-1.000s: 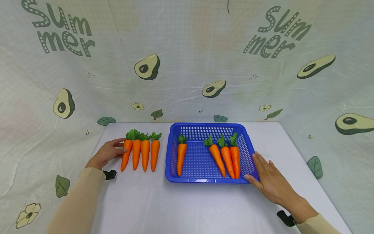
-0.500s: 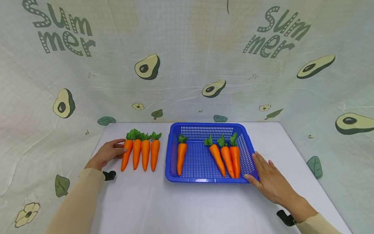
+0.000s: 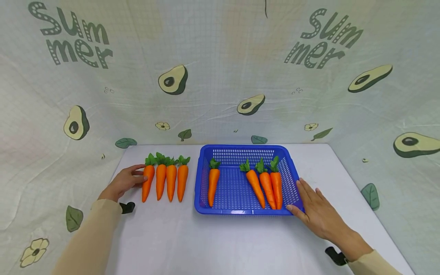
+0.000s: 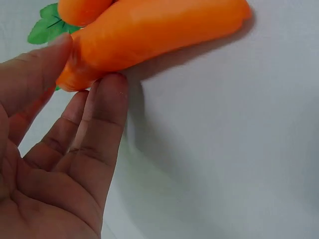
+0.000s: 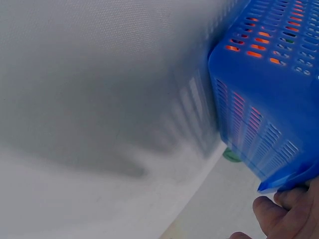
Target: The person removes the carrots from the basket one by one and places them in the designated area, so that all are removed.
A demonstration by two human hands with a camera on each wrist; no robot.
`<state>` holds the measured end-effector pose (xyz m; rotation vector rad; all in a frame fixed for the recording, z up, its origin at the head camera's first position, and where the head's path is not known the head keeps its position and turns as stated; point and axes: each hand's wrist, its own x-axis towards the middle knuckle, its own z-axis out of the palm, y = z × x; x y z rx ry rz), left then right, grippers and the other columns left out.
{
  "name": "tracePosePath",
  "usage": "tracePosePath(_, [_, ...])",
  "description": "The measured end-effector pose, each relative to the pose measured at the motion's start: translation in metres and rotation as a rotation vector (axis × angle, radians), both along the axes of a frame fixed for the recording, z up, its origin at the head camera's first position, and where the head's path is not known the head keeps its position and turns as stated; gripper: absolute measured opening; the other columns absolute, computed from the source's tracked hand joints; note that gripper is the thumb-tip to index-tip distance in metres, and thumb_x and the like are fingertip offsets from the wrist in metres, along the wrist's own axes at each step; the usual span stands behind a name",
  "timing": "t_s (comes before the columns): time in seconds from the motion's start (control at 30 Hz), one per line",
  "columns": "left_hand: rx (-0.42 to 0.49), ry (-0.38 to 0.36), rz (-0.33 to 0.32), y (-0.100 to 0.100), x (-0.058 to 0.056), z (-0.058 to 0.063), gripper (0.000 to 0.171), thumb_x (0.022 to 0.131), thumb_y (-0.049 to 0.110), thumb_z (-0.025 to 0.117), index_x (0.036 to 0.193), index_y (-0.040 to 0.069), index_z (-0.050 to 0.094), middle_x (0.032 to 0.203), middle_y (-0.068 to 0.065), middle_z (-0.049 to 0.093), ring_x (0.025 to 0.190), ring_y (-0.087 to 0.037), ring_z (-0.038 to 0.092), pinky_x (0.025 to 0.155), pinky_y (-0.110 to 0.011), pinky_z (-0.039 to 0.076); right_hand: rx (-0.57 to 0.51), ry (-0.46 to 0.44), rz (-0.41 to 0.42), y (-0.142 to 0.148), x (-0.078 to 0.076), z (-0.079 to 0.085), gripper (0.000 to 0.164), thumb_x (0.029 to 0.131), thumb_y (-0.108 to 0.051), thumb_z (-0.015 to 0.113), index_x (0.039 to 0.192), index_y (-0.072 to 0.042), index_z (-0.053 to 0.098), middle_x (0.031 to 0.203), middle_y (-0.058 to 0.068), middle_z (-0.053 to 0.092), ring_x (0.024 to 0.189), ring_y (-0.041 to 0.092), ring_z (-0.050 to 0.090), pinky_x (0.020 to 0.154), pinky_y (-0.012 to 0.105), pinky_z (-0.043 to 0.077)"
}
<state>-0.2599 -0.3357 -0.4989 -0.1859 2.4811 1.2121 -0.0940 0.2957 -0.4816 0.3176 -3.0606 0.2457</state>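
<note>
My left hand (image 3: 124, 183) pinches the leftmost orange carrot (image 3: 147, 190) of a row on the table, near its leafy top. In the left wrist view the thumb lies on one side of that carrot (image 4: 164, 30) and the fingertips touch the other. Several carrots lie in this row, all with green tops pointing away. My right hand (image 3: 317, 214) rests with straight fingers on the right rim of a blue plastic basket (image 3: 220, 211). Inside the basket, one carrot (image 3: 213, 187) lies at the left and three carrots (image 3: 266, 188) lie together at the right.
The white table (image 3: 192, 244) ends at a hanging cloth (image 3: 213, 76) printed with avocados and leaves, behind and at both sides. Between the carrot row and the basket is a narrow strip of table. The basket's slotted wall (image 5: 259, 129) shows in the right wrist view.
The leftmost carrot has shifted slightly left with my left hand, and the gap to its neighbour has widened. My right hand and the basket stay where they were.
</note>
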Motion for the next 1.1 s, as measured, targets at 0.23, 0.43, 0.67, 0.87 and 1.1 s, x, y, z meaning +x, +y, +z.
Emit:
tracePosePath(0.23, [0.008,0.029,0.010,0.003,-0.001,-0.005,0.068,0.095,0.025,0.064,0.154,0.018,0.030,0.147,-0.024,0.041,0.112,-0.030,0.062,0.092,-0.036,0.056,-0.003,0.001,0.001,0.000,0.001,0.000,0.092,0.095,-0.063,0.044,0.156,-0.004,0.010,0.160,0.023,0.018,0.145,0.043,0.023,0.116,0.033,-0.019])
tracePosePath(0.43, [0.007,0.050,0.008,0.006,0.000,0.000,0.068,0.097,0.025,0.061,0.155,0.017,0.027,0.149,-0.024,0.038,0.116,-0.033,0.060,0.098,-0.043,0.052,-0.005,0.015,0.003,-0.001,0.001,0.001,0.091,0.095,-0.063,0.044,0.156,-0.003,0.013,0.160,0.023,0.020,0.144,0.043,0.025,0.116,0.031,-0.019])
tracePosePath(0.67, [0.018,0.063,0.012,0.005,0.002,0.010,0.067,0.097,0.025,0.061,0.155,0.017,0.027,0.149,-0.025,0.037,0.117,-0.033,0.060,0.099,-0.044,0.051,-0.003,-0.010,-0.005,0.000,0.000,0.000,0.092,0.094,-0.063,0.045,0.156,-0.005,0.008,0.161,0.022,0.018,0.145,0.043,0.023,0.117,0.036,-0.018])
tracePosePath(0.87, [0.006,0.086,0.018,0.005,0.002,0.013,0.064,0.099,0.028,0.056,0.155,0.014,0.026,0.149,-0.026,0.036,0.118,-0.035,0.059,0.100,-0.045,0.050,-0.003,-0.014,-0.006,0.000,-0.001,0.000,0.093,0.094,-0.064,0.044,0.156,-0.005,0.008,0.160,0.023,0.018,0.145,0.043,0.022,0.117,0.037,-0.018])
tracePosePath(1.1, [-0.147,0.232,0.028,0.018,0.001,0.033,0.056,0.102,0.035,0.048,0.152,0.015,0.033,0.145,-0.023,0.043,0.114,-0.039,0.061,0.100,-0.054,0.048,0.018,0.000,-0.004,-0.001,-0.001,0.001,0.093,0.094,-0.061,0.047,0.156,-0.003,0.010,0.160,0.024,0.019,0.146,0.042,0.021,0.112,0.026,-0.024])
